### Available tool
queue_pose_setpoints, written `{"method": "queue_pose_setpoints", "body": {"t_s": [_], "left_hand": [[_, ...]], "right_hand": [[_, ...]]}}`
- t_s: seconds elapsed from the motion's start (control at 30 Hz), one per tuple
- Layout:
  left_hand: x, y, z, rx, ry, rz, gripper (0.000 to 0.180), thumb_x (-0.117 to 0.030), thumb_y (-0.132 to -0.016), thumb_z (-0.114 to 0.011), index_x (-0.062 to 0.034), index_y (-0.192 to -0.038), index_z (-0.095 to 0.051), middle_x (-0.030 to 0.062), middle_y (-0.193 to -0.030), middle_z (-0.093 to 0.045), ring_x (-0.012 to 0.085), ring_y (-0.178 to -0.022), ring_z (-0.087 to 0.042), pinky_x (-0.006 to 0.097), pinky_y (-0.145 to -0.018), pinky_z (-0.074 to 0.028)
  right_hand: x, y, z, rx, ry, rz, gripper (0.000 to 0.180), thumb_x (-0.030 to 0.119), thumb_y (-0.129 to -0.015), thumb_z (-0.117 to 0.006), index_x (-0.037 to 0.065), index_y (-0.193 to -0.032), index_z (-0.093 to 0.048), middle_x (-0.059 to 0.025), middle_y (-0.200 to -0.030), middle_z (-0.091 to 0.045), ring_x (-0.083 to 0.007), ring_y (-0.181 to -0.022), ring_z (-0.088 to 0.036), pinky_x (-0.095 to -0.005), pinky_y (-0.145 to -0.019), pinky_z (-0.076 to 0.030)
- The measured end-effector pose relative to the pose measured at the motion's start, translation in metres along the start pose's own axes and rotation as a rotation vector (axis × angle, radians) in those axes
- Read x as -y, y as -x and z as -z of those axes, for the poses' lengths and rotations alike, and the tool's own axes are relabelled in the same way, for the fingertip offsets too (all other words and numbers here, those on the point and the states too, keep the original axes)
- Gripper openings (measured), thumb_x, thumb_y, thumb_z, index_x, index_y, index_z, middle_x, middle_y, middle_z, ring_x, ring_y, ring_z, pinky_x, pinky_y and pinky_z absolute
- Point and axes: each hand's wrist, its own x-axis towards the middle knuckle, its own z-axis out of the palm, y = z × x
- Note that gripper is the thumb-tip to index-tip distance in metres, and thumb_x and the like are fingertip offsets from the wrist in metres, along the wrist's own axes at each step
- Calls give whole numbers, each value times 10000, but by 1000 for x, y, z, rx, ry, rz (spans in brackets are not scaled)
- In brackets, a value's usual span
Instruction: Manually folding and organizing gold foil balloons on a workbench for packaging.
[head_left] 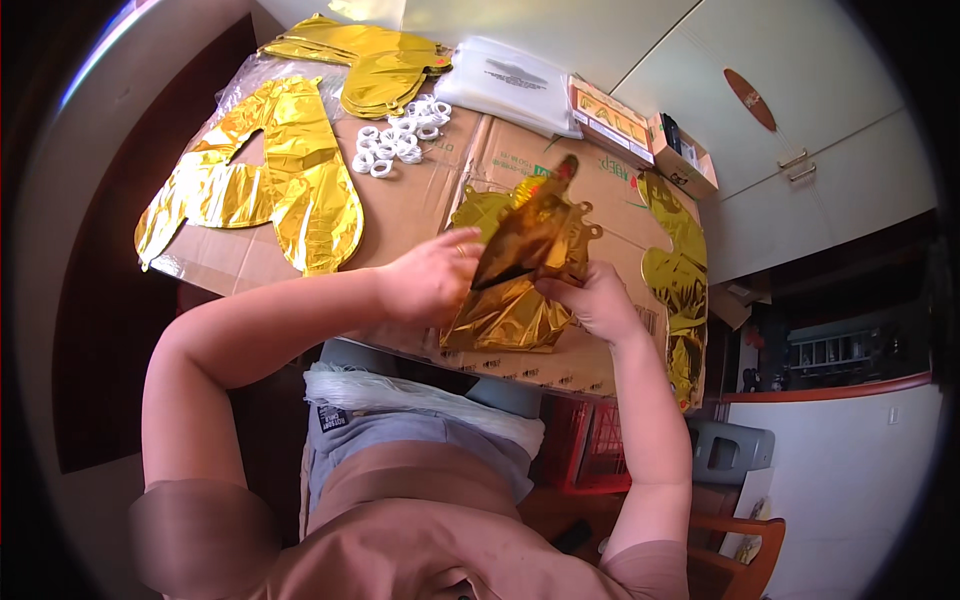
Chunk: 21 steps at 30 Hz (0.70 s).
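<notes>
A flat gold foil balloon (515, 318), partly folded, stands up off the cardboard in front of me. My right hand (597, 300) pinches its right side between thumb and fingers. At its left edge is my left hand (432, 275), slightly blurred; whether its fingers grip the foil is unclear. Behind the raised foil, more gold foil (480, 212) with small tabs lies on the cardboard. An uninflated A-shaped gold foil balloon (300, 185) is spread out to the left. Along the right edge rests another gold foil balloon (676, 275).
Cardboard (425, 190) covers the table. Farther back are stacked gold foil balloons (385, 75), small white ribbon coils (400, 137), clear plastic bags (510, 90) and two boxes (612, 125) (690, 165). White strands (420, 400) drape across my lap. A red crate (590, 450) stands below.
</notes>
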Motion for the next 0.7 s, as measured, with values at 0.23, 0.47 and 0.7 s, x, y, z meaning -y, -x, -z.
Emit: {"method": "queue_pose_setpoints", "body": {"t_s": [0.23, 0.47, 0.7], "left_hand": [[-32, 35, 11, -536, 210, 532, 162, -105, -836, -678, -35, -981, -693, 116, -1040, -681, 315, -1010, -621, 465, -969, -430], [-87, 45, -3, -502, 212, 736, 516, -258, -798, -777, -64, -1240, -594, 124, -1154, -601, 317, -1055, -573, 430, -932, -413], [-107, 28, -9, -558, 160, 652, 563, -251, -776, -792, -61, -1264, -587, 135, -1222, -596, 330, -1135, -565, 472, -980, -414]], "right_hand": [[-20, -44, 14, 36, 284, -246, 375, 273, -841, -823, -35, -977, -658, -91, -925, -718, -92, -813, -643, -285, -741, -526], [-45, -15, 7, -274, 363, -34, 670, 205, -834, -812, -6, -1372, -473, -179, -1218, -654, -237, -1104, -647, -367, -947, -517], [-48, 45, 5, -544, 602, 32, 654, 129, -836, -788, 51, -1413, -490, -136, -1209, -607, -186, -884, -594, -332, -783, -530]]}}
